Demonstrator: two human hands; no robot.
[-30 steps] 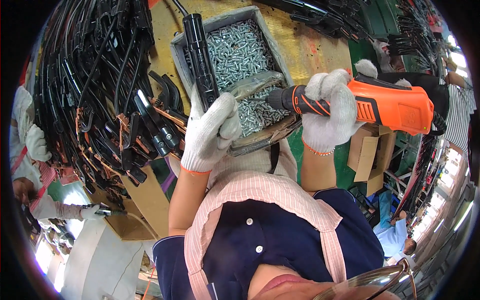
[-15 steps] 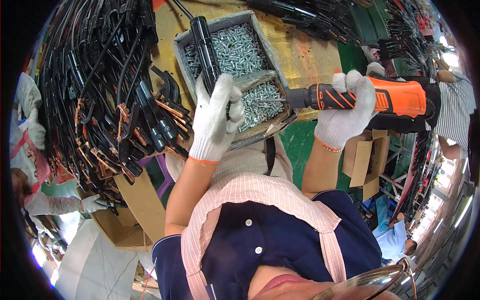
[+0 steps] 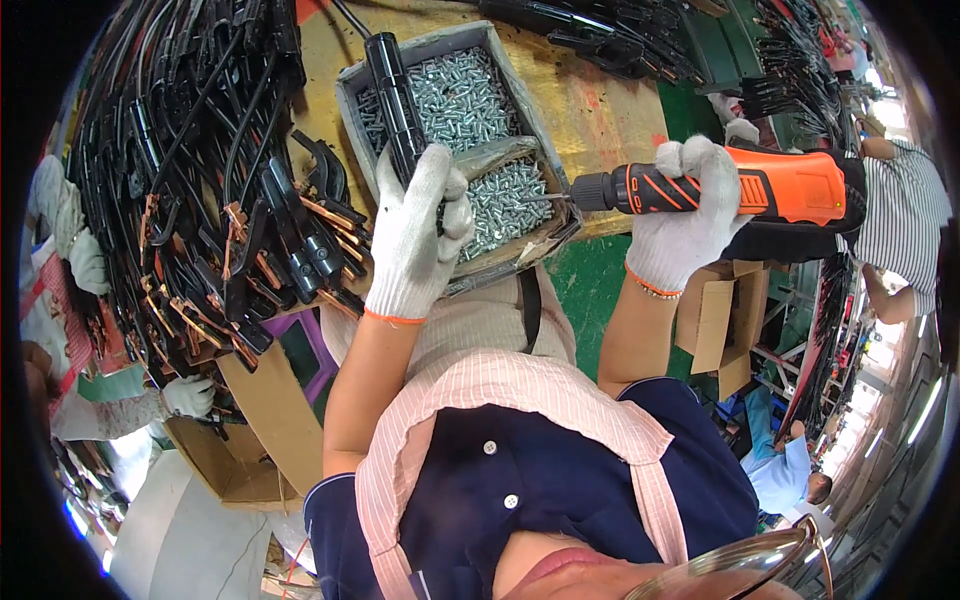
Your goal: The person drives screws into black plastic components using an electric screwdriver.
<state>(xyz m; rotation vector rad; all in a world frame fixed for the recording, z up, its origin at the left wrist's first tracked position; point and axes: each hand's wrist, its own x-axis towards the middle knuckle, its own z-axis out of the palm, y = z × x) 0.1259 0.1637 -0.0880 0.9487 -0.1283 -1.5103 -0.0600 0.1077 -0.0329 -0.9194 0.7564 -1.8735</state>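
My left hand [image 3: 415, 240], in a white knit glove, is closed around the lower end of a black electrode holder [image 3: 396, 95]. Its tubular handle points away from me, and a cable leaves its far end; the gripped end is hidden by my fingers. In my gloved right hand [image 3: 685, 215] is an orange and black power screwdriver [image 3: 790, 185], lying sideways with its bit toward the left. The bit is over the near compartment of a grey tray [image 3: 530, 95], apart from my left hand. Silver screws [image 3: 460, 100] fill both tray compartments.
A big heap of black electrode holders with copper parts [image 3: 230, 220] lies left of the tray. More black holders [image 3: 600, 35] lie at the far side of the yellowish table [image 3: 610, 110]. Cardboard boxes [image 3: 285, 400] stand below. Another person's gloved hand [image 3: 190, 396] is at left.
My left hand and the electrode holder have shifted slightly left, widening the gap to the screwdriver bit. At far left, the other person's gloved hands have moved a little.
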